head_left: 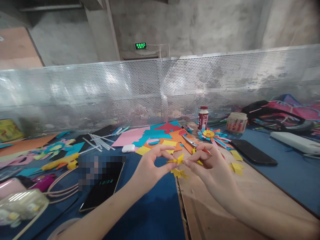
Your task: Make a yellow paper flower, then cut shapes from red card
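My left hand point(152, 166) pinches a small yellow paper flower point(179, 159) with cut petals between thumb and fingertips. From the other side, the thumb and forefinger of my right hand point(212, 163) come together at the flower's edge. A pair of scissors point(190, 142) is tucked in the right hand's fingers, blades pointing away and up to the left, its yellow handles partly hidden. Just below the fingertips lies another yellow paper piece point(179, 173) with cut edges. Small yellow paper squares point(237, 168) rest on the wood to the right of my right hand.
Coloured paper sheets point(135, 136) spread across the back. At left are a yellow glue gun point(61, 161), glue sticks point(100, 141) and a phone point(105, 183). A finished paper flower point(208, 134), a bottle point(203, 118), a jar point(236, 122) and a black phone point(253, 152) stand or lie right.
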